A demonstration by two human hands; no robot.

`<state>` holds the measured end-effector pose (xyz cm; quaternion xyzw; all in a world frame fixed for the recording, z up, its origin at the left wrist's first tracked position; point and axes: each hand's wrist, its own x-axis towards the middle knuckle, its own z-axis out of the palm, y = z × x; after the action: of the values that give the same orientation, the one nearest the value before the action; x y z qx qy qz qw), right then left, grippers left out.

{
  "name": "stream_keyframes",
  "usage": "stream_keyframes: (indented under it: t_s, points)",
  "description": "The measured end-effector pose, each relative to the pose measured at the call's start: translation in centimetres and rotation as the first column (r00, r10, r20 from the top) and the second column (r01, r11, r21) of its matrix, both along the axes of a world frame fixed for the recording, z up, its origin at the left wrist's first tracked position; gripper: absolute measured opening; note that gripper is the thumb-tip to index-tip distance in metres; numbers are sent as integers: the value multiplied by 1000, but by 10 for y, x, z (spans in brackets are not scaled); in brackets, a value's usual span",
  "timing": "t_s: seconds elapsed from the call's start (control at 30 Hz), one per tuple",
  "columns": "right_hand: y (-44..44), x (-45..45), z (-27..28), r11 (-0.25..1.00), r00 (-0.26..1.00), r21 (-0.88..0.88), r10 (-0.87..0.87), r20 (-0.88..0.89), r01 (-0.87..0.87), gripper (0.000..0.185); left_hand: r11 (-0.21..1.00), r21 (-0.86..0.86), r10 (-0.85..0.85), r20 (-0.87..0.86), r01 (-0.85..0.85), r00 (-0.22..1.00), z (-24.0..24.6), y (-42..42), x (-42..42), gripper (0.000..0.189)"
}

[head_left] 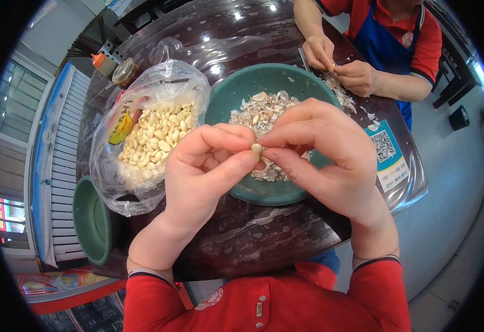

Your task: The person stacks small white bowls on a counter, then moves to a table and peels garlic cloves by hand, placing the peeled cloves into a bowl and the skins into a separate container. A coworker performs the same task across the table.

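A single garlic clove (257, 148) is pinched between the thumb and fingers of my left hand (208, 162). From the other side, the thumb and forefinger of my right hand (329, 153) meet at the same clove. Both hands are above a round green plastic basin (242, 83), where unpeeled cloves and loose garlic skins (262, 110) are heaped. To the left of the basin lies an open clear plastic bag (105, 162) filled with peeled garlic cloves (163, 133). My hands hide part of the basin's contents.
Across the dark glossy table (258, 232), a co-worker's hands (341, 66) hold a small piece above scattered skins (341, 93). A second green basin (92, 224) stands at the left edge. A lidded jar (125, 72), an orange-capped bottle (103, 62) and a printed card (387, 153) are also there.
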<state>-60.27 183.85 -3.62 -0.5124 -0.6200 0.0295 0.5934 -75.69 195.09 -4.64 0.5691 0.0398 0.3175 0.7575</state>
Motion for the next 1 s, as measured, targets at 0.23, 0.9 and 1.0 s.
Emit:
stream_keyframes:
  t_s: [0.23, 0.9, 1.0]
  points:
    - [1, 2, -2, 1000, 1000, 14, 22, 13, -22, 15, 995, 103, 8, 6, -9, 1000, -2, 2, -2, 16]
    - [-3, 1, 2, 991, 987, -84, 94, -129, -105, 14, 997, -54, -65, -27, 63, 998, -1, 2, -3, 14]
    - [-2, 2, 2, 990, 986, -87, 101, -131, -113, 13, 1000, -13, -11, -23, 10, 1000, -2, 2, -2, 13]
